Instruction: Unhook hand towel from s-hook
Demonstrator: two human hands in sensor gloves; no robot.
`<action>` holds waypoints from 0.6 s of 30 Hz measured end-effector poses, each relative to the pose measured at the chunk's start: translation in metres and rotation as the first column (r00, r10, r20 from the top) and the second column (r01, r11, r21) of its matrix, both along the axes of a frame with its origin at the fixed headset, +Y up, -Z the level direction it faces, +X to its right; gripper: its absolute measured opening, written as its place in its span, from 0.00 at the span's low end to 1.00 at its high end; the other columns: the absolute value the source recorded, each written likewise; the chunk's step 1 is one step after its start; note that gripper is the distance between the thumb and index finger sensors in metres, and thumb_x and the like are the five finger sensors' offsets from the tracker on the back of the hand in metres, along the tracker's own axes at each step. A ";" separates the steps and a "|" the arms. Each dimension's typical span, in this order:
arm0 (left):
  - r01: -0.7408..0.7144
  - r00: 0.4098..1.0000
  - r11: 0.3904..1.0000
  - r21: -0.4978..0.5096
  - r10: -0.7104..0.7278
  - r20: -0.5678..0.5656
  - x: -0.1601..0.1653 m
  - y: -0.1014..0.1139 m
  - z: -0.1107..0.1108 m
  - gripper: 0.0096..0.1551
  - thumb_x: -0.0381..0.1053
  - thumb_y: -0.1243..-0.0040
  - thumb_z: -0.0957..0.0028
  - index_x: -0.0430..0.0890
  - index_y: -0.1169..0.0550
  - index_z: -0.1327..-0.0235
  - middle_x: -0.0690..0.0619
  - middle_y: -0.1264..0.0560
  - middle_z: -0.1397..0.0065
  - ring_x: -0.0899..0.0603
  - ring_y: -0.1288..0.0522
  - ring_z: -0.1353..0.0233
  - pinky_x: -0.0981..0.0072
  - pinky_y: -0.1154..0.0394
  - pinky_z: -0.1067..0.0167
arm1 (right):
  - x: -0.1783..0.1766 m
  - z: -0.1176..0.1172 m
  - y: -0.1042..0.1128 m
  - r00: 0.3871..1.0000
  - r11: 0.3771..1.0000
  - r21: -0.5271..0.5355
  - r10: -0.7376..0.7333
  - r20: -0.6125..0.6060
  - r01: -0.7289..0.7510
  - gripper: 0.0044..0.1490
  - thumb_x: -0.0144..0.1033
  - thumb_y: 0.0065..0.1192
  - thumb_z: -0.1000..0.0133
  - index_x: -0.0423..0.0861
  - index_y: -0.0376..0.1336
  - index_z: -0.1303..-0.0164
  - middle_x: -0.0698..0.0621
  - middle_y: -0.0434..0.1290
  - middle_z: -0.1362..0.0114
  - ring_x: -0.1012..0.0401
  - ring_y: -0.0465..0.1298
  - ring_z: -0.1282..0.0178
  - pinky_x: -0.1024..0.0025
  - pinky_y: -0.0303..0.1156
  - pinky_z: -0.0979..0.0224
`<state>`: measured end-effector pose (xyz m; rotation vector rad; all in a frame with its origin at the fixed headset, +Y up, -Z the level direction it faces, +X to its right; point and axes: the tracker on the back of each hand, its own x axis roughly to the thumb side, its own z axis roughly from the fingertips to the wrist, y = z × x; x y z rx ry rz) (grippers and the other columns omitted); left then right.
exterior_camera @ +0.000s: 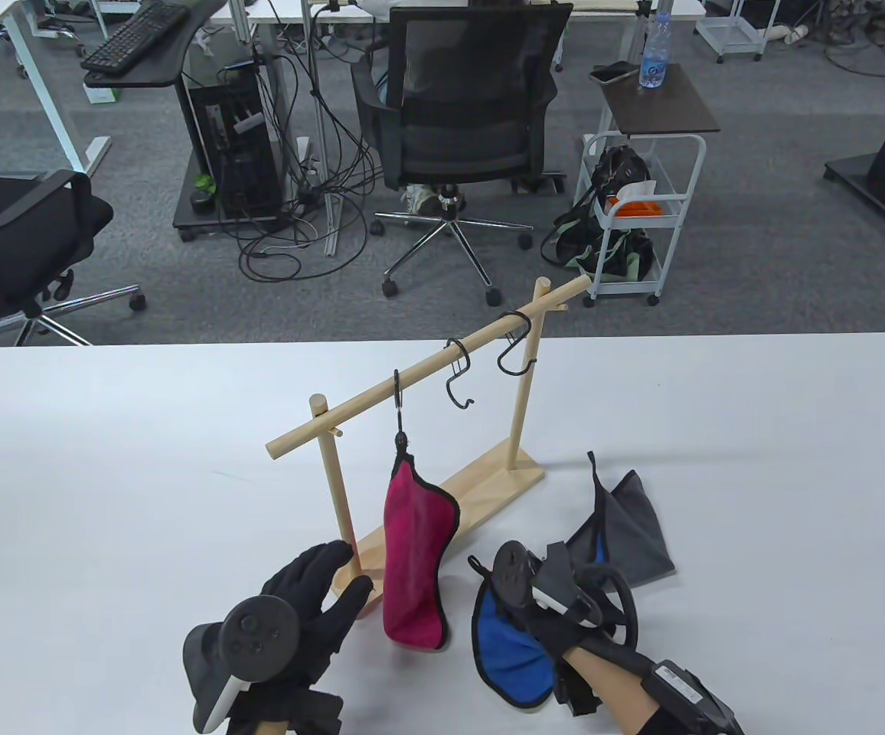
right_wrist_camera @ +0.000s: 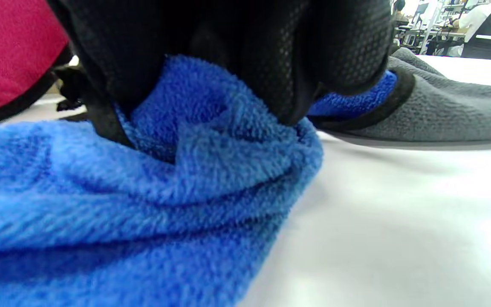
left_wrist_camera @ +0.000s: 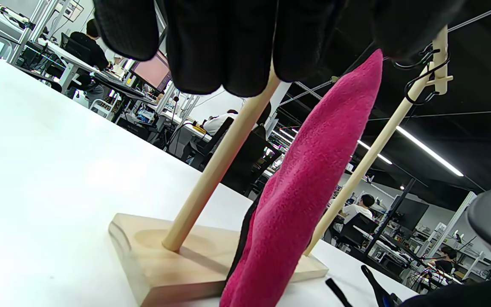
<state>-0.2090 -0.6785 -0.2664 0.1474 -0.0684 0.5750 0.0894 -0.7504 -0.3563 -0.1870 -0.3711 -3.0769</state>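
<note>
Two towels lie on the tabletop [exterior_camera: 106,459], the right hand [exterior_camera: 557,605] gripping the blue towel [exterior_camera: 511,658], but the pink towel [exterior_camera: 412,551] hangs hooked beside the open left hand [exterior_camera: 297,612].

Open-plan office: swivel chairs [exterior_camera: 462,115], desks, keyboard [exterior_camera: 136,34], computer tower [exterior_camera: 232,145].

Left hand [exterior_camera: 312,605]: black mesh-knit glove — dark grey tracker with round button face, white handle.
Right hand [exterior_camera: 557,605]: same black glove — bare forearm skin, labelled black wrist unit.
</note>
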 end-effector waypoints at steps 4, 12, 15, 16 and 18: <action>0.000 1.000 1.000 0.002 0.000 -0.001 0.000 0.000 0.000 0.37 0.71 0.49 0.37 0.53 0.29 0.20 0.43 0.28 0.18 0.31 0.28 0.21 0.31 0.36 0.25 | -0.002 -0.001 -0.002 1.000 1.000 -0.011 0.020 -0.004 -0.020 0.27 0.49 0.66 0.36 0.48 0.68 0.30 0.48 0.80 0.43 0.52 0.81 0.46 0.51 0.73 0.33; -0.004 1.000 1.000 0.000 0.004 0.004 0.000 0.000 0.000 0.37 0.71 0.49 0.37 0.53 0.29 0.20 0.44 0.28 0.18 0.31 0.28 0.21 0.31 0.36 0.25 | -0.002 0.002 0.006 1.000 0.999 -0.028 0.014 -0.025 -0.015 0.30 0.52 0.63 0.35 0.47 0.67 0.27 0.46 0.80 0.40 0.50 0.80 0.43 0.50 0.72 0.31; -0.002 1.000 1.000 -0.002 0.002 0.008 0.000 0.000 0.000 0.37 0.71 0.49 0.37 0.53 0.29 0.20 0.44 0.28 0.18 0.31 0.28 0.21 0.31 0.36 0.25 | 0.001 0.007 0.014 1.000 1.000 -0.021 -0.016 -0.027 0.015 0.33 0.53 0.61 0.35 0.47 0.66 0.25 0.44 0.79 0.38 0.49 0.80 0.41 0.48 0.71 0.30; -0.002 1.000 1.000 -0.002 0.002 0.008 0.000 0.000 0.000 0.37 0.71 0.49 0.37 0.53 0.29 0.20 0.44 0.28 0.18 0.31 0.28 0.21 0.31 0.36 0.25 | 0.002 0.008 0.017 0.999 0.999 -0.020 -0.026 -0.027 0.025 0.33 0.54 0.61 0.34 0.47 0.65 0.24 0.43 0.78 0.36 0.48 0.79 0.40 0.47 0.70 0.29; -0.002 1.000 1.000 -0.002 0.002 0.007 0.000 0.000 0.000 0.37 0.71 0.49 0.37 0.53 0.29 0.20 0.44 0.28 0.18 0.31 0.28 0.21 0.31 0.36 0.25 | 0.005 0.011 0.024 0.999 0.999 -0.012 -0.042 -0.025 0.042 0.34 0.54 0.61 0.34 0.47 0.64 0.23 0.43 0.78 0.35 0.47 0.79 0.38 0.47 0.69 0.28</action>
